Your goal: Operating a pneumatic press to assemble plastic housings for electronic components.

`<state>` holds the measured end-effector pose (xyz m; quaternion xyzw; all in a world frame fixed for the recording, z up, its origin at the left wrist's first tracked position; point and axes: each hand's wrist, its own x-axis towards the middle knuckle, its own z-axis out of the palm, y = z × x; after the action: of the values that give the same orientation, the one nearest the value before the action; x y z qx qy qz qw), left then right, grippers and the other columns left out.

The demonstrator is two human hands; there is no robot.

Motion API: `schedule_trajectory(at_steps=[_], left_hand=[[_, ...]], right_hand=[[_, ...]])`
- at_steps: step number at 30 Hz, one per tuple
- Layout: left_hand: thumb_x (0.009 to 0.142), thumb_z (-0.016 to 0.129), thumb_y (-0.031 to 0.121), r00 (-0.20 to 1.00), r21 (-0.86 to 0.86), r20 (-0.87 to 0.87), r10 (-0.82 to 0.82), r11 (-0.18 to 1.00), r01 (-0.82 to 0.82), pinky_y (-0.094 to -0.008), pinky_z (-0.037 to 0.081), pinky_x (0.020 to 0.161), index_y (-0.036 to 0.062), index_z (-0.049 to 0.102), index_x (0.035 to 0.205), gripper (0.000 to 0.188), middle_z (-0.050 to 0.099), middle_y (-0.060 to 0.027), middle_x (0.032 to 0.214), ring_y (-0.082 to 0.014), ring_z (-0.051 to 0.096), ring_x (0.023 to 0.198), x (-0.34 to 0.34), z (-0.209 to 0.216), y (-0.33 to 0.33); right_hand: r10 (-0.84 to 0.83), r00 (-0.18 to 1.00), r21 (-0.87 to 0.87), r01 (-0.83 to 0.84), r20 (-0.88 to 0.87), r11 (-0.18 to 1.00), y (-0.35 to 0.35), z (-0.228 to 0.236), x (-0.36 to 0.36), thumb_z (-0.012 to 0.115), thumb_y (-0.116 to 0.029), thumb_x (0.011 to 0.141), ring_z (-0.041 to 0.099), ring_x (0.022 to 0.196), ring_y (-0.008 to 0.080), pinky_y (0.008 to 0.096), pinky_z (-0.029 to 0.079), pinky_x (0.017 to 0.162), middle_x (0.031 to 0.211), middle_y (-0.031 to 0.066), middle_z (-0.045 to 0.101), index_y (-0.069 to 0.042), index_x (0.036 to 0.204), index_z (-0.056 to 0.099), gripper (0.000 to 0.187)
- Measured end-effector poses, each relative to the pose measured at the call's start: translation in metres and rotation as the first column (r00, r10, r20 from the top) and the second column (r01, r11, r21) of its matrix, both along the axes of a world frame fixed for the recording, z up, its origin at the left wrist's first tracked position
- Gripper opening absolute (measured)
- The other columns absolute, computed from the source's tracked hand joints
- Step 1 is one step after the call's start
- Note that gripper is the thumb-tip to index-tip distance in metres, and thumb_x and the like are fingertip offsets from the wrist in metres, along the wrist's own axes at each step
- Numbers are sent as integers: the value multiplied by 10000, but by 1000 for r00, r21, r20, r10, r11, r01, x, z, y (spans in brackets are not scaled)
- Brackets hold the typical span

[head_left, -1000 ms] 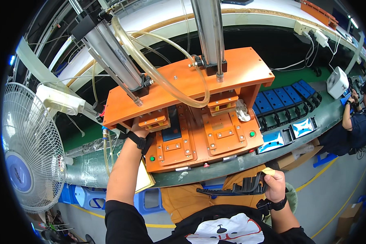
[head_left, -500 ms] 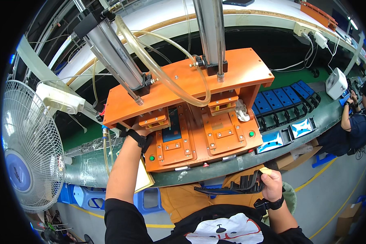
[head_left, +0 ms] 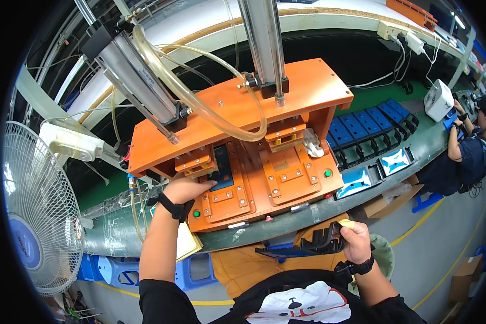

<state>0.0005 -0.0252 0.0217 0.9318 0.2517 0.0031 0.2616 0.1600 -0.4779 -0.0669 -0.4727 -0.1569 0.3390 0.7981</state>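
Note:
An orange press fixture (head_left: 237, 108) with two pneumatic cylinders stands on the bench in front of me. My left hand (head_left: 186, 188) reaches into its left station, fingers on or beside a dark flat part (head_left: 221, 167) lying in the nest; whether it grips the part I cannot tell. My right hand (head_left: 356, 240) is low at my lap, shut on a black plastic frame part (head_left: 308, 248) together with a small yellow piece (head_left: 346, 223). The right station (head_left: 289, 173) of the fixture holds an orange plate with nothing dark on it.
Blue trays (head_left: 362, 129) with dark parts line the bench to the right. A white fan (head_left: 29, 205) stands at the left. Another person (head_left: 470, 146) works at the far right beside a small white box (head_left: 438, 100). Clear hoses loop over the fixture.
My left hand has pushed slightly deeper into the left station. My right hand with the black frame has stayed at my lap.

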Motion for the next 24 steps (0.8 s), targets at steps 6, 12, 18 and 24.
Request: schedule_trajectory(at_steps=[6, 12, 18, 24], left_hand=[[901, 796, 301, 977, 83, 213, -13, 997, -5, -448, 481, 1076, -19, 673, 1294, 522, 689, -264, 1269, -431, 617, 1236, -23, 9, -17], [895, 762, 66, 864, 14, 487, 129, 988, -156, -390, 469, 1069, -9, 627, 1368, 497, 654, -178, 1350, -305, 619, 1233, -92, -24, -66], [978, 624, 24, 840, -632, 338, 424, 764, -131, -327, 554, 832, -61, 713, 1149, 211, 740, -120, 992, -196, 686, 877, -146, -52, -149], [965, 647, -11, 958, -740, 191, 215, 672, -3, -302, 536, 812, -4, 751, 1091, 163, 766, -90, 994, -174, 686, 878, -158, -61, -188]], right_hand=[[80, 996, 21, -80, 26, 997, 11, -9, -1, 655, -67, 1028, 740, 966, 230, 378, 626, 870, 1099, 149, 761, 94, 1122, 745, 207], [202, 898, -170, -145, 391, 975, 23, 13, -5, 694, -17, 971, 729, 887, 208, 325, 569, 807, 1038, 139, 766, 72, 1090, 771, 168], [234, 682, -43, -286, 693, 957, 55, 28, -20, 774, -23, 920, 741, 909, 308, 367, 580, 805, 1036, 167, 761, 30, 1084, 767, 173], [282, 666, -8, -382, 690, 924, 78, 35, -28, 775, -48, 935, 730, 897, 295, 366, 569, 811, 1020, 154, 756, 26, 1075, 767, 159]])
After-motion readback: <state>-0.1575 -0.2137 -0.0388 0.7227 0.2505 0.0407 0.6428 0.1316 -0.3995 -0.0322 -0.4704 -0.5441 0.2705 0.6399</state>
